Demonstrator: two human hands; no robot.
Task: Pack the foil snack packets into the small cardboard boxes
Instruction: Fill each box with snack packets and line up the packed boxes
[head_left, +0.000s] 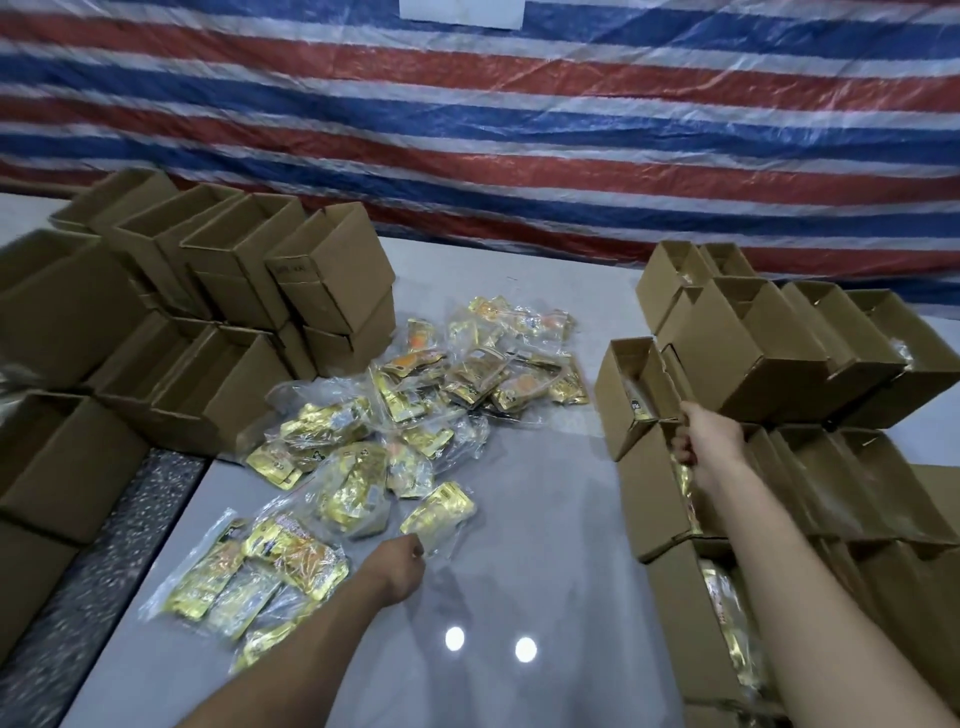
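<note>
Head-cam view down two bare forearms over a glossy grey surface (519, 545). A heap of gold foil packets (415, 405) in clear bags fills the centre and lower left. L hand (402, 564), lower centre: fingers pinch the near corner of one bagged packet (441, 512). R hand (701, 441), centre right: fingers curled over the edge of a cardboard box (621, 400) in the right-hand stack, where several boxes show gold packets inside. More open boxes (234, 291) are stacked upper left. A red, white & blue striped tarp (467, 130) hangs behind.
</note>
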